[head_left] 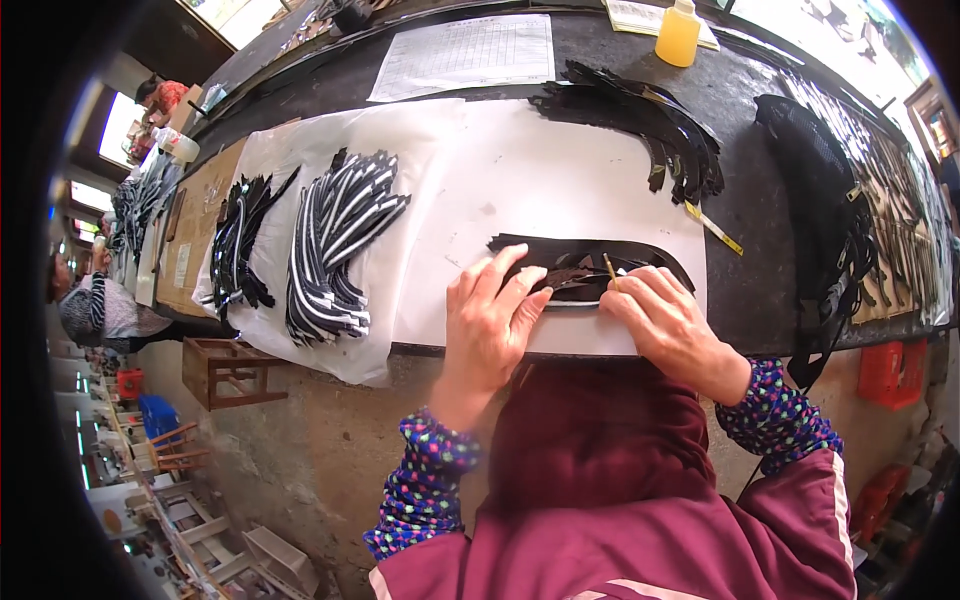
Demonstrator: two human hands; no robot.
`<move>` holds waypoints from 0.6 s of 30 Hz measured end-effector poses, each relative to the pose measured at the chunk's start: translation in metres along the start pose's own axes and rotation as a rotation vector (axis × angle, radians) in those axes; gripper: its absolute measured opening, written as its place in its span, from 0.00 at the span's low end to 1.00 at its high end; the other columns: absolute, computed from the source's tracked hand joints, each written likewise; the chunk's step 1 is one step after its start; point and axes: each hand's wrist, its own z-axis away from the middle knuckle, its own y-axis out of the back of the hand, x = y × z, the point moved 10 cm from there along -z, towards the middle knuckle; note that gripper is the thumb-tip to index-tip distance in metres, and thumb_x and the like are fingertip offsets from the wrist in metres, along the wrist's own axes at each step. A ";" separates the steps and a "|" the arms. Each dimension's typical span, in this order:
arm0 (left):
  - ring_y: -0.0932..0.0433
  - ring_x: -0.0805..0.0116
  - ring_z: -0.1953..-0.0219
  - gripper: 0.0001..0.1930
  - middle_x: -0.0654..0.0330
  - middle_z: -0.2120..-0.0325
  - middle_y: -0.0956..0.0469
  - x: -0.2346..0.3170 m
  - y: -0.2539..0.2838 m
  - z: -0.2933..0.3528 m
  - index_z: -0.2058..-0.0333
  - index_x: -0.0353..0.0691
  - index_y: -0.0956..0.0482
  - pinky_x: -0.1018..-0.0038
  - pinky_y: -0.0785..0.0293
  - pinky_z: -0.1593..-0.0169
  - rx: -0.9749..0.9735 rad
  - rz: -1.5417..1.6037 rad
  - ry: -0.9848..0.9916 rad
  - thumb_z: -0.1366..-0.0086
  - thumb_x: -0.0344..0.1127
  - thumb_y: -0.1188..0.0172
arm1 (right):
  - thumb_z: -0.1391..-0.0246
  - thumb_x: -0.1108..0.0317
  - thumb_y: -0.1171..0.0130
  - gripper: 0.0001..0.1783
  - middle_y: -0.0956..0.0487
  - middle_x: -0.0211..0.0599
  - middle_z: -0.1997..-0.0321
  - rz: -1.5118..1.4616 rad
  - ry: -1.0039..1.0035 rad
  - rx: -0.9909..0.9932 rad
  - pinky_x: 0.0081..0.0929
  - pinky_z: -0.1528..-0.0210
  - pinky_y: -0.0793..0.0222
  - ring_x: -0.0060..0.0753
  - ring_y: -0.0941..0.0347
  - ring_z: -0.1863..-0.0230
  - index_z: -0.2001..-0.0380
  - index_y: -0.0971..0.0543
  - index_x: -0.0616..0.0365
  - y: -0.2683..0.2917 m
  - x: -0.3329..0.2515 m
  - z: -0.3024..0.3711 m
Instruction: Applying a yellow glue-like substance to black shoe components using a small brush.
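Now, close to the worktop's [738, 180] near edge, black strips [600, 247] are laid on a white sheet [480, 170]. Their left part is touched by the left hand [495, 315], fingers bent; whether anything is gripped there cannot be told. By the right hand [662, 318], a thin stick [609, 266] is pinched over the strips! Toward the worktop's left edge, a striped bundle [340, 245] is laid; by the far edge, a yellow bottle [677, 38] is stood.
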 end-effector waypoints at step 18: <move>0.34 0.59 0.41 0.14 0.65 0.41 0.28 -0.019 -0.010 -0.002 0.55 0.53 0.17 0.59 0.43 0.38 -0.029 0.054 0.042 0.40 0.44 0.32 | 0.52 0.84 0.34 0.13 0.21 0.41 0.65 -0.711 -0.426 -0.102 0.27 0.63 0.26 0.37 0.23 0.66 0.65 0.24 0.62 0.085 -0.009 0.028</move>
